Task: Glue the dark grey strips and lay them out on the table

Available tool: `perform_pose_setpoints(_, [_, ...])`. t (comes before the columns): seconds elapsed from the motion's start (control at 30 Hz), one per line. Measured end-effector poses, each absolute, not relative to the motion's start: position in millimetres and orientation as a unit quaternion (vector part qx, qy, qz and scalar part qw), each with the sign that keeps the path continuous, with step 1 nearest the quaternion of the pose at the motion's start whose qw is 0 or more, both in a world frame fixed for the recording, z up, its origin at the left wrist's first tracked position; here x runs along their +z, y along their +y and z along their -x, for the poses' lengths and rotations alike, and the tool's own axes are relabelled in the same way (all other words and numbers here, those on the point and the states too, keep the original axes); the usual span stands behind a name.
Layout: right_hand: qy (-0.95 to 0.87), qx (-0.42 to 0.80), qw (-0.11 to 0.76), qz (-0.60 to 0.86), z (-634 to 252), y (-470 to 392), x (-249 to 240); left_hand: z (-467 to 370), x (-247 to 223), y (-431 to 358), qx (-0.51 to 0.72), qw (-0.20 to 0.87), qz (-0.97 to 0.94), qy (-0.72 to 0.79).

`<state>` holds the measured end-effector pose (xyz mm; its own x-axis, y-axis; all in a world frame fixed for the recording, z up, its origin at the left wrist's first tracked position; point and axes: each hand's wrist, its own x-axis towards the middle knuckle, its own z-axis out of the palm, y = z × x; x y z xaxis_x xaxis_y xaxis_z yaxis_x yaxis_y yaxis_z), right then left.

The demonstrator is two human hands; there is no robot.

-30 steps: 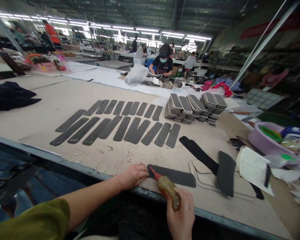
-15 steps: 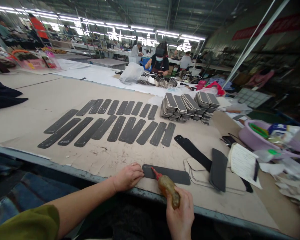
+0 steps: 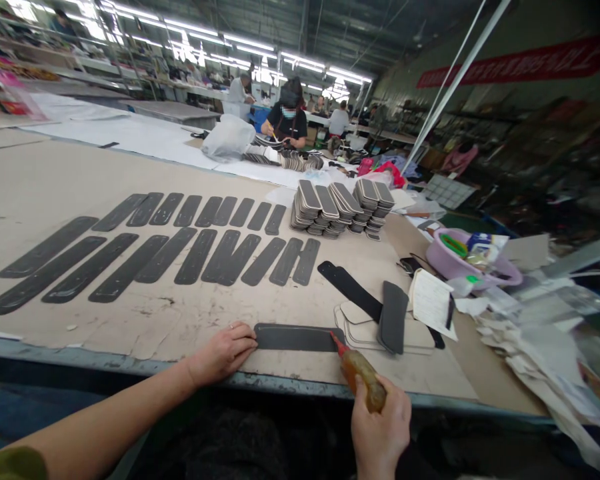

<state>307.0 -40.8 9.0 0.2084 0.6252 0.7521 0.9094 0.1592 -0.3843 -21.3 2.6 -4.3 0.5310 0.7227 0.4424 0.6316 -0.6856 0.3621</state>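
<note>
A dark grey strip [image 3: 295, 338] with rounded ends lies flat near the table's front edge. My left hand [image 3: 225, 352] pinches its left end with the fingers bent together. In my right hand [image 3: 381, 423] is a squeezed, amber glue bottle [image 3: 359, 373] with a red nozzle, tilted so that its tip meets the strip's right end. A thin glossy line runs along the strip's far edge. Beyond my hands several dark strips [image 3: 195, 257] lie in two rows, with shiny lines on many. To the right, a few dark grey pieces [image 3: 393, 317] rest on pale, dark-edged pieces [image 3: 363, 313].
Stacks of grey-topped pieces [image 3: 330, 210] stand at the back right. A purple basin [image 3: 445, 257] with packets and a written paper sheet [image 3: 433, 300] are at the right. Across the table sits a person [image 3: 290, 120] behind a clear plastic bag [image 3: 229, 138].
My right hand has drawn the glue bottle's tip from the strip's left part to its right end, and the glossy line has lengthened. My left hand stays at the left end. The view has turned right.
</note>
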Motion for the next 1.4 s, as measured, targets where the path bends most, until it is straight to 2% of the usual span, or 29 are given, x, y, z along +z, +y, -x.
perform_pose_setpoints(0.3, [-0.581,-0.203,0.446,0.65,-315,-43,7,22,-6,2,0.287,0.079,-0.876,0.379])
perform_pose_setpoints(0.43, [-0.544,-0.103,0.49,0.674,-288,-47,13,22,-9,1,0.283,0.085,-0.874,0.385])
perform_pose_setpoints(0.7, [-0.677,0.047,0.506,0.532,-226,-40,11,22,-10,0,0.277,0.094,-0.875,0.387])
perform_pose_setpoints(1.03, [-0.707,0.071,0.484,0.511,-219,-45,10,21,-13,-1,0.275,0.091,-0.87,0.4])
perform_pose_setpoints(1.4, [-0.689,0.028,0.485,0.537,-241,-63,15,20,-6,-1,0.281,0.073,-0.871,0.396])
